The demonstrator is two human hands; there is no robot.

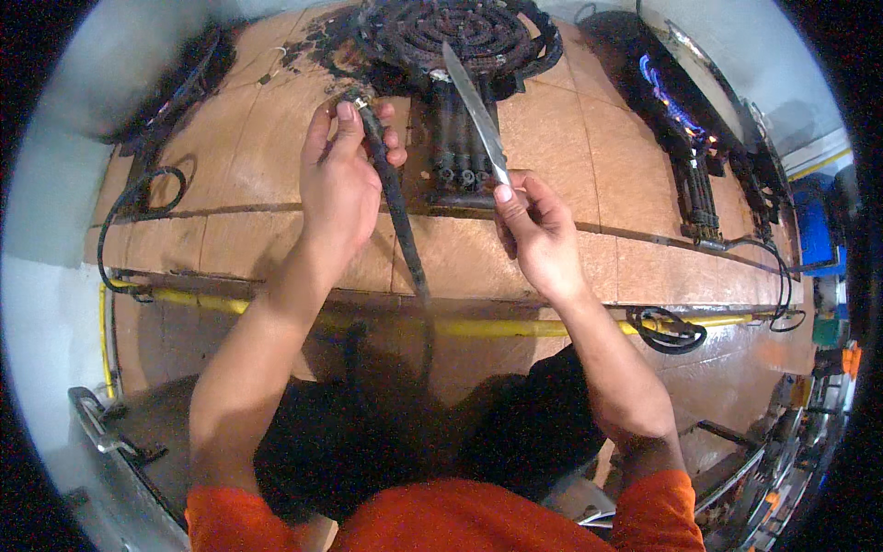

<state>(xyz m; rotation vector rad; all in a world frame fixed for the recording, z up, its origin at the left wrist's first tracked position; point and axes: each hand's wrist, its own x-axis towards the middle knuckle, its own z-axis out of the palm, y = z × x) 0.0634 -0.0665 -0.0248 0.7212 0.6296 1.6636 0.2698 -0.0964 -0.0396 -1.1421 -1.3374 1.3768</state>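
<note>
My left hand (340, 189) is closed around the upper end of a black rubber hose (398, 216). A small metal clamp or fitting shows at that end, beside my thumb. The rest of the hose hangs down over the front edge of the tiled counter. In my right hand (544, 241) is a knife (473, 109), held by its handle with the long blade pointing up and away. Hose and blade are apart. Beyond both hands sits a dark ring gas burner (455, 37), and its valve pipes (455, 147) stick out toward me.
A lit burner with blue flame (676, 106) is at the right, beside a large pan. Another stove (179, 92) stands at the left with a looped hose (120, 207). A yellow gas pipe (501, 327) runs beneath the counter edge. A coiled black hose (670, 331) hangs at the right.
</note>
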